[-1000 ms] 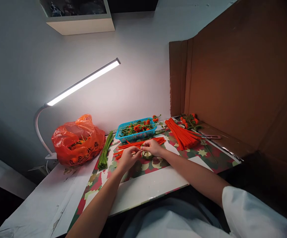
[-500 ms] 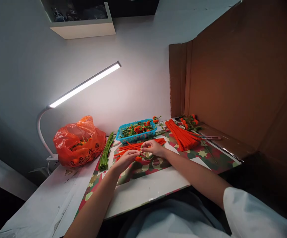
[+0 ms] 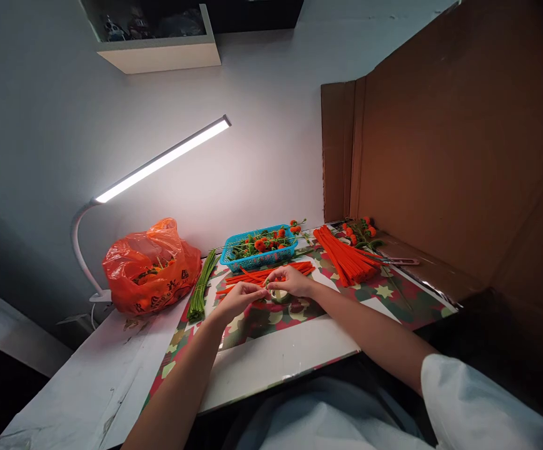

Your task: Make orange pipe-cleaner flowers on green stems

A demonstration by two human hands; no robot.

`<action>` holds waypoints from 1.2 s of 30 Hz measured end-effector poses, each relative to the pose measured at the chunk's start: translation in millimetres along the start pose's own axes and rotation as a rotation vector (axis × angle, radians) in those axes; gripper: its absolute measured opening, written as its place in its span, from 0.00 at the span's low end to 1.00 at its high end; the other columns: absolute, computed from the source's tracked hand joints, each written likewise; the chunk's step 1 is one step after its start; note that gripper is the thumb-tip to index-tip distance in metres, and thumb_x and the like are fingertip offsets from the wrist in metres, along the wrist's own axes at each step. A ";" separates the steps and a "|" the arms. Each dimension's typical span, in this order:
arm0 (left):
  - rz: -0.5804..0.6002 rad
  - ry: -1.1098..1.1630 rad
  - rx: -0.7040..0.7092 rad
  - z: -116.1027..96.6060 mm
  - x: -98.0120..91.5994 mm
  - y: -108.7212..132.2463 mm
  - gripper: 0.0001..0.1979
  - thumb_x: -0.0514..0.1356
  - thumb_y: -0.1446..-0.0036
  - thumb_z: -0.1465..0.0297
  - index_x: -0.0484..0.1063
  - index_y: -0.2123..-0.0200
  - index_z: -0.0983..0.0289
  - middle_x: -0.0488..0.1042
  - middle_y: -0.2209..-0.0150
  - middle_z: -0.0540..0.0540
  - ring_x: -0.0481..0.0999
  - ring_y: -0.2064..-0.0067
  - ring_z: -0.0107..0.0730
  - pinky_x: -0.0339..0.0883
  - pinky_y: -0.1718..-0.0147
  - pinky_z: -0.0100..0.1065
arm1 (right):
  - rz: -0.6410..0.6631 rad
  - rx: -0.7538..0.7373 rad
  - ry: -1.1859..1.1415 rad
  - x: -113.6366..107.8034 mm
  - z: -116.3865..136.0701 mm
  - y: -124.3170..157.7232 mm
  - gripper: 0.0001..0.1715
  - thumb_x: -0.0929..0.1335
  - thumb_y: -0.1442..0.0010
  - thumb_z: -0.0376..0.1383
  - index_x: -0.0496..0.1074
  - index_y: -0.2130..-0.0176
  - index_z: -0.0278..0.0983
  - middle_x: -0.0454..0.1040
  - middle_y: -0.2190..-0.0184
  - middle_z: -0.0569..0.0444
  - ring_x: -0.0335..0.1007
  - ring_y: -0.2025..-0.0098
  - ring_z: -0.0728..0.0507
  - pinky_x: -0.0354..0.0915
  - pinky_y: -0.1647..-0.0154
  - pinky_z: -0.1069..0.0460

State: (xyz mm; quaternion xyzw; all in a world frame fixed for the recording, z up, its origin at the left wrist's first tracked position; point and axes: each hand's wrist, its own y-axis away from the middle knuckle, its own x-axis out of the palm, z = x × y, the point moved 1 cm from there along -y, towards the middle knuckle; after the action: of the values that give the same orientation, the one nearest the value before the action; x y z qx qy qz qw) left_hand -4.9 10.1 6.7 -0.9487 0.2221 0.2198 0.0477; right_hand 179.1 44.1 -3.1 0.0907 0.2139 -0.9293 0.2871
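Note:
My left hand [image 3: 242, 300] and my right hand [image 3: 293, 282] meet above the middle of the patterned sheet, their fingertips pinched together. Between the fingertips shows a small green stem [image 3: 267, 284]; the rest of it is covered by my fingers. Just below my right fingers is a ring-shaped roll of pale green tape [image 3: 279, 295]. Behind my hands lie loose orange pipe cleaners [image 3: 240, 276]. A blue basket [image 3: 236, 265] beyond them holds several orange pompom flowers [image 3: 260, 245] with green stems.
To the left are a bundle of green pipe cleaners [image 3: 200, 290] and an orange plastic bag [image 3: 156, 300]. A bundle of orange pipe cleaners [image 3: 343, 256] lies right, with scissors [image 3: 400, 260] beside it. A lit lamp [image 3: 163, 159] hangs above; a cardboard wall [image 3: 440, 144] stands right.
The orange pompom that hung under my left fingertips is out of sight now. Both hands stay together in nearly the same place, with their fingers slightly shifted.

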 end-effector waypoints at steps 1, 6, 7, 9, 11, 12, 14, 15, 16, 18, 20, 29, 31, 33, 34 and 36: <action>0.062 0.054 -0.012 -0.2 -1.0 1.2 0.19 0.61 0.51 0.57 0.79 0.68 0.68 0.78 0.71 0.58 0.74 0.66 0.36 0.66 0.66 0.33 | 0.019 -0.010 -0.034 0.5 0.4 0.3 0.21 0.72 0.54 0.48 0.74 0.69 0.32 0.73 0.71 0.53 0.66 0.68 0.47 0.61 0.65 0.53; 0.258 0.244 -0.034 -1.1 -0.7 4.7 0.17 0.62 0.51 0.59 0.79 0.68 0.68 0.78 0.67 0.60 0.75 0.63 0.37 0.65 0.59 0.35 | 0.095 0.007 -0.171 4.2 -1.1 0.5 0.22 0.72 0.55 0.49 0.72 0.70 0.33 0.70 0.75 0.56 0.63 0.71 0.50 0.60 0.66 0.54; 0.238 0.224 -0.028 -1.5 0.2 4.3 0.17 0.61 0.50 0.59 0.79 0.67 0.68 0.78 0.67 0.60 0.75 0.63 0.37 0.65 0.60 0.35 | 0.085 0.023 -0.175 4.1 -1.3 0.4 0.22 0.72 0.56 0.49 0.72 0.71 0.33 0.69 0.76 0.57 0.63 0.71 0.50 0.59 0.67 0.54; 0.124 0.106 -0.005 -2.8 2.4 2.6 0.18 0.60 0.49 0.58 0.79 0.67 0.68 0.78 0.69 0.59 0.74 0.65 0.36 0.65 0.64 0.33 | 0.036 0.050 -0.148 3.0 -1.2 -0.1 0.21 0.73 0.57 0.48 0.71 0.73 0.33 0.69 0.77 0.57 0.62 0.72 0.50 0.59 0.69 0.54; -0.054 -0.060 0.037 -4.7 4.8 0.5 0.19 0.61 0.51 0.57 0.79 0.70 0.68 0.77 0.73 0.57 0.73 0.69 0.34 0.64 0.70 0.31 | -0.032 0.072 -0.108 2.0 -1.3 -0.7 0.21 0.74 0.58 0.48 0.72 0.75 0.32 0.68 0.78 0.57 0.61 0.73 0.50 0.58 0.70 0.54; -0.134 -0.139 0.060 -5.9 6.0 -0.4 0.19 0.61 0.52 0.56 0.78 0.71 0.68 0.77 0.74 0.56 0.72 0.71 0.33 0.63 0.72 0.30 | -0.061 0.081 -0.096 1.9 -1.7 -1.1 0.20 0.74 0.59 0.47 0.72 0.75 0.32 0.69 0.78 0.57 0.61 0.73 0.50 0.58 0.71 0.54; -0.240 -0.264 0.109 -8.4 8.0 -1.2 0.18 0.61 0.52 0.56 0.78 0.73 0.67 0.75 0.76 0.54 0.71 0.73 0.32 0.61 0.75 0.29 | -0.103 0.097 -0.101 2.8 -3.2 -1.9 0.20 0.74 0.59 0.46 0.72 0.75 0.32 0.70 0.77 0.56 0.62 0.73 0.50 0.58 0.71 0.54; -0.263 -0.307 0.135 -9.7 8.6 -1.1 0.18 0.60 0.52 0.56 0.77 0.74 0.67 0.75 0.76 0.54 0.70 0.73 0.31 0.61 0.75 0.28 | -0.115 0.108 -0.119 3.7 -4.2 -2.4 0.20 0.74 0.59 0.46 0.72 0.75 0.32 0.70 0.77 0.56 0.62 0.73 0.50 0.58 0.71 0.54; -0.270 -0.336 0.162 -11.0 8.9 -0.7 0.18 0.60 0.51 0.56 0.77 0.74 0.66 0.75 0.76 0.54 0.70 0.73 0.31 0.62 0.75 0.28 | -0.119 0.119 -0.147 4.7 -5.3 -2.8 0.20 0.74 0.60 0.46 0.72 0.75 0.32 0.70 0.77 0.56 0.62 0.73 0.50 0.58 0.71 0.54; -0.251 -0.347 0.217 -13.6 8.5 0.8 0.18 0.58 0.49 0.57 0.76 0.73 0.66 0.75 0.75 0.54 0.70 0.72 0.30 0.63 0.73 0.28 | -0.112 0.148 -0.230 6.6 -7.4 -3.5 0.21 0.74 0.61 0.47 0.73 0.75 0.32 0.71 0.78 0.56 0.62 0.74 0.50 0.58 0.71 0.54; -0.219 -0.323 0.268 -15.9 7.4 2.7 0.17 0.57 0.47 0.57 0.75 0.72 0.66 0.74 0.73 0.54 0.70 0.71 0.30 0.64 0.72 0.28 | -0.093 0.183 -0.325 7.9 -9.1 -3.9 0.22 0.75 0.63 0.47 0.73 0.75 0.32 0.71 0.78 0.56 0.62 0.74 0.51 0.57 0.71 0.55; -0.218 -0.319 0.349 -15.9 7.6 2.7 0.16 0.58 0.46 0.58 0.72 0.73 0.65 0.72 0.72 0.53 0.69 0.69 0.30 0.64 0.67 0.29 | -0.031 0.227 -0.450 6.1 -8.9 -3.5 0.23 0.75 0.62 0.48 0.73 0.73 0.32 0.71 0.76 0.56 0.63 0.75 0.51 0.57 0.71 0.55; -0.205 -0.290 0.328 -13.1 7.3 2.0 0.16 0.58 0.47 0.57 0.73 0.73 0.65 0.72 0.72 0.53 0.69 0.69 0.30 0.63 0.68 0.29 | -0.006 0.181 -0.335 2.4 -4.7 -2.4 0.22 0.74 0.60 0.48 0.73 0.72 0.32 0.71 0.76 0.55 0.63 0.73 0.50 0.58 0.70 0.54; -0.168 -0.216 0.278 -10.0 6.3 1.4 0.17 0.58 0.47 0.57 0.73 0.71 0.66 0.72 0.72 0.53 0.69 0.70 0.29 0.63 0.70 0.28 | 0.004 0.109 -0.155 -2.2 0.0 -0.8 0.21 0.73 0.58 0.48 0.74 0.72 0.32 0.71 0.75 0.55 0.63 0.71 0.49 0.58 0.68 0.53; -0.142 -0.175 0.249 -8.7 5.5 1.1 0.17 0.58 0.47 0.57 0.74 0.71 0.66 0.72 0.73 0.53 0.69 0.70 0.29 0.62 0.71 0.28 | -0.001 0.067 -0.059 -4.2 2.0 0.0 0.21 0.73 0.57 0.48 0.75 0.72 0.33 0.71 0.74 0.54 0.62 0.70 0.48 0.58 0.67 0.53; -0.076 -0.103 0.192 -6.5 3.3 0.7 0.18 0.59 0.48 0.56 0.74 0.70 0.67 0.73 0.73 0.54 0.69 0.70 0.30 0.62 0.71 0.29 | -0.012 -0.009 0.095 -6.8 4.3 1.5 0.19 0.73 0.55 0.48 0.76 0.71 0.34 0.70 0.72 0.53 0.62 0.66 0.47 0.58 0.64 0.52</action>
State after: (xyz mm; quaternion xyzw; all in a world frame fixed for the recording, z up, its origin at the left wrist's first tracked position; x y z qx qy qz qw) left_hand 0.0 6.9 11.1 -0.9350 0.2029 0.2442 0.1579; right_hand 185.3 44.5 2.1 0.1323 0.2322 -0.9246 0.2715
